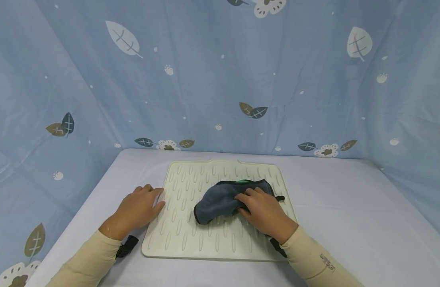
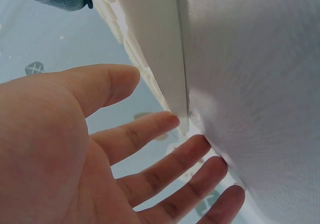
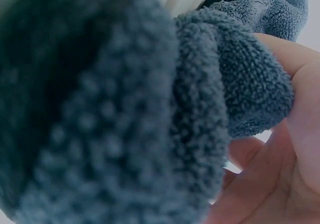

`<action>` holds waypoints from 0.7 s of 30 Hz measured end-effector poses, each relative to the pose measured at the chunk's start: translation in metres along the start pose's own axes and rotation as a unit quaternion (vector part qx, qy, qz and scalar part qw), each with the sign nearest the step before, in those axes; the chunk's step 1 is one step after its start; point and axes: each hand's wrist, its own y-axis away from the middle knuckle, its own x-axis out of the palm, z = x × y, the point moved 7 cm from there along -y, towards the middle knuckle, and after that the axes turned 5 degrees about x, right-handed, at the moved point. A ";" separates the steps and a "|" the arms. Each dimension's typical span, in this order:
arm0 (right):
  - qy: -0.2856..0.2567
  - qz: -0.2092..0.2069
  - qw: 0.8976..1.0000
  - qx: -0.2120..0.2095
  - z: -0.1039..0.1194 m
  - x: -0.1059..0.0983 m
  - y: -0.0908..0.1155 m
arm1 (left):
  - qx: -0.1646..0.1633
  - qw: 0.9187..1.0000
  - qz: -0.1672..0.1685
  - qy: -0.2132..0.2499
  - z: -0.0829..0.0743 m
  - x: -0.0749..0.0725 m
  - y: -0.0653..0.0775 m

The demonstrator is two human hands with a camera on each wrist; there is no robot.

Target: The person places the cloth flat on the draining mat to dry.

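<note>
On the ridged cream mat (image 1: 159, 239), right of its middle: a dark blue-grey plush cloth (image 1: 220, 199), bunched and humped, long side roughly across the mat. Terry-like pile in the right wrist view, black trim round the edge, a sliver of green lining (image 1: 242, 181) at the far edge, small black loop (image 1: 280, 198) sticking out at the right end. Right hand (image 1: 264, 211) has the cloth: thumb on one side of a gathered fold, fingers on the other, so a closed pinch, not a full fist. Gathering a fold probably gives the fingers something thick to hold in such soft stuff. How hard it squeezes, cannot tell. Left hand (image 1: 137, 209) holds nothing: fingers spread and slightly bent, thumb well apart from them, at the mat's left edge. Fingertips close to rim and tabletop; whether the index touches the rim, cannot tell. Likely placed there to steady the mat or stay clear of the cloth. Mat lies flat, tabbed side away from the person, on a white tablecloth (image 1: 349, 207); its raised ribs probably help stop the cloth sliding. Beige sleeves (image 1: 85, 259) on both arms, blue leaf-print curtain (image 1: 205, 79) behind
</note>
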 end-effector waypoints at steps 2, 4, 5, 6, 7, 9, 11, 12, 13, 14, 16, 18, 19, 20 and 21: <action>0.001 0.001 1.000 0.000 0.000 0.000 0.000 | 0.001 1.000 0.001 -0.002 -0.001 0.000 0.000; 0.002 0.003 1.000 0.000 0.000 0.001 0.000 | 0.001 1.000 0.000 -0.003 -0.001 0.000 0.000; 0.002 0.003 1.000 0.000 0.000 0.002 0.000 | 0.001 1.000 0.000 -0.004 0.000 0.000 0.000; 0.003 0.003 1.000 -0.001 0.000 0.002 0.001 | 0.001 1.000 -0.001 -0.004 0.000 0.000 0.000; 0.004 0.003 1.000 -0.001 0.000 0.002 0.001 | 0.001 1.000 -0.001 -0.005 0.000 0.000 0.000; 0.007 0.002 1.000 -0.003 0.001 0.003 0.001 | 0.000 1.000 -0.003 -0.004 0.001 0.000 0.000; 0.010 -0.001 1.000 -0.006 0.001 0.003 0.002 | 0.001 1.000 -0.003 -0.004 0.001 0.000 -0.001; 0.012 -0.003 1.000 -0.008 0.001 0.003 0.002 | 0.001 1.000 -0.004 -0.003 0.001 0.000 -0.001; 0.013 -0.004 1.000 -0.010 0.002 0.003 0.002 | 0.001 1.000 -0.004 -0.002 0.001 0.000 -0.001; 0.014 -0.005 1.000 -0.012 0.002 0.003 0.002 | 0.001 1.000 -0.003 -0.001 0.001 0.000 0.000; 0.013 -0.005 1.000 -0.014 0.002 0.003 0.003 | 0.002 1.000 -0.003 -0.001 0.001 0.000 -0.001; 0.015 -0.005 1.000 -0.015 0.002 0.003 0.003 | 0.002 1.000 -0.004 -0.001 0.001 0.001 -0.001; 0.016 -0.004 1.000 -0.015 0.002 0.003 0.003 | 0.002 1.000 -0.003 -0.002 0.001 0.001 -0.001; 0.017 -0.004 1.000 -0.016 0.002 0.003 0.003 | 0.002 1.000 -0.002 -0.002 0.000 0.000 -0.001; 0.018 -0.005 1.000 -0.016 0.002 0.003 0.003 | 0.001 1.000 -0.003 -0.002 0.001 0.000 -0.001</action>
